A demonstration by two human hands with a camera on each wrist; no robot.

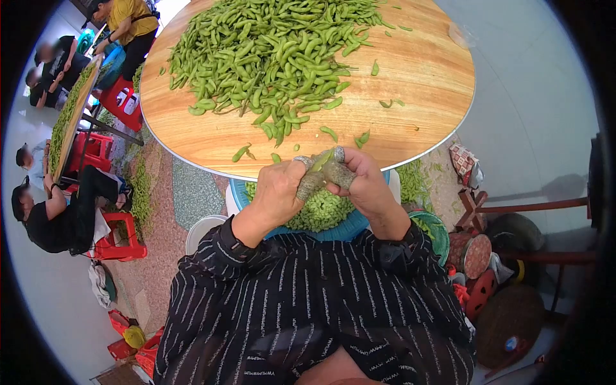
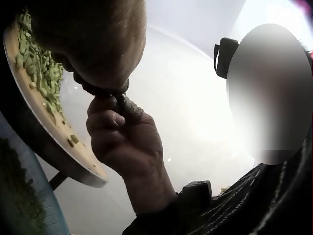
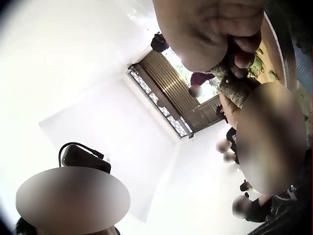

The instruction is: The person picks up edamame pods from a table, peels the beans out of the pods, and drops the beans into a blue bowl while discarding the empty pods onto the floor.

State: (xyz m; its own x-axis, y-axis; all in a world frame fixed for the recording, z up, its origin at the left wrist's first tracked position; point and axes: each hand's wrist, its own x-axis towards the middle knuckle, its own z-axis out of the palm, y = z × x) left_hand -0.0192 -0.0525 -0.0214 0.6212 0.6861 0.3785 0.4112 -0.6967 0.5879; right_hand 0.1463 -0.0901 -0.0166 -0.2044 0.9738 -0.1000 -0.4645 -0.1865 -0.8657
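Over the near edge of the round wooden table (image 1: pixel 423 115), my left hand (image 1: pixel 273 192) and right hand (image 1: pixel 369 186) meet. Between their fingertips they pinch a green soybean pod (image 1: pixel 321 160). Grey-green rough covers wrap several thumbs and fingers, such as the left thumb cover (image 1: pixel 310 185). Shelled green beans (image 1: pixel 321 212) fill a blue basin (image 1: pixel 346 232) directly below the hands. A big heap of soybean pods (image 1: pixel 269 58) lies on the table beyond, with a few loose pods near the edge. The wrist views show the fingers close together, the pod mostly hidden.
A white bucket (image 1: pixel 204 232) stands left of the basin, a green basket (image 1: pixel 436 234) to its right. Wooden stools and bags crowd the right side. On the left, people sit at another pod-covered table (image 1: pixel 67 125) near red stools (image 1: pixel 119 237).
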